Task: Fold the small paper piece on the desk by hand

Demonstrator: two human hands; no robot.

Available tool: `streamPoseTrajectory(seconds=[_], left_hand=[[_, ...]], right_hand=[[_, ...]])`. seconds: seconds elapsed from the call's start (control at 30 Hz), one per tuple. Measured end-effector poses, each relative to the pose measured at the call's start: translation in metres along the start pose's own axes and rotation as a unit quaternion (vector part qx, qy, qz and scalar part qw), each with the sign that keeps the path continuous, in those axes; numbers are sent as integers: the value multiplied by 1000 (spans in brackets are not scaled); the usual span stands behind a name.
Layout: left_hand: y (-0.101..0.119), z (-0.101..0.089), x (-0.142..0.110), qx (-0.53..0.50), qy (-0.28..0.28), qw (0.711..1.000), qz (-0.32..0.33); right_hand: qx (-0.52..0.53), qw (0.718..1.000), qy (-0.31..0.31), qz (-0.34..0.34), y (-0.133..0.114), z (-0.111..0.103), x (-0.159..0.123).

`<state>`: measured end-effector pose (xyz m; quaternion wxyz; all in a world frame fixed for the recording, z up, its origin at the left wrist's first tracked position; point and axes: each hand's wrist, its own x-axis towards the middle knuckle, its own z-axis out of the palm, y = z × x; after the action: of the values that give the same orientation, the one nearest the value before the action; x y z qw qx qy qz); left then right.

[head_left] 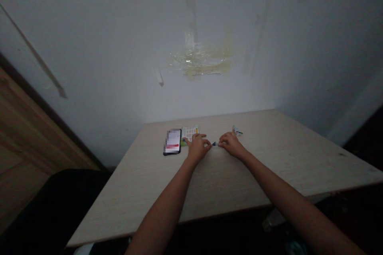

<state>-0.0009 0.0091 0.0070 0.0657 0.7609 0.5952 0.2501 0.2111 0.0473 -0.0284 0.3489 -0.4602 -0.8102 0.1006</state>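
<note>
Near the middle of the table, a small dark-and-white piece [214, 144], perhaps folded paper, lies between my two hands. My left hand [199, 146] has its thumb and forefinger closed at the piece's left end, with the other fingers curved above. At its right end, my right hand [231, 144] pinches with thumb and fingertips. What kind of thing the piece is, I cannot make out. A printed booklet or card [190, 130], green, white and yellow, lies partly behind my left hand. Just beyond my right hand is a crumpled, printed scrap [237, 130].
A phone [172, 142] with a lit screen lies left of the booklet. The pale wooden table [143, 183] meets a wall [119, 67] with old tape [206, 61] on it. A wooden panel [36, 135] stands at the left, near a dark shape [66, 203].
</note>
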Motion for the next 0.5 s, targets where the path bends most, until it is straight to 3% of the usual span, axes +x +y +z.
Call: streamPoseTrajectory(seconds=[0.5], left_hand=[[4,9,4,16,35,999,-11]], right_hand=[[-29,998,25,46,2,7,-1]])
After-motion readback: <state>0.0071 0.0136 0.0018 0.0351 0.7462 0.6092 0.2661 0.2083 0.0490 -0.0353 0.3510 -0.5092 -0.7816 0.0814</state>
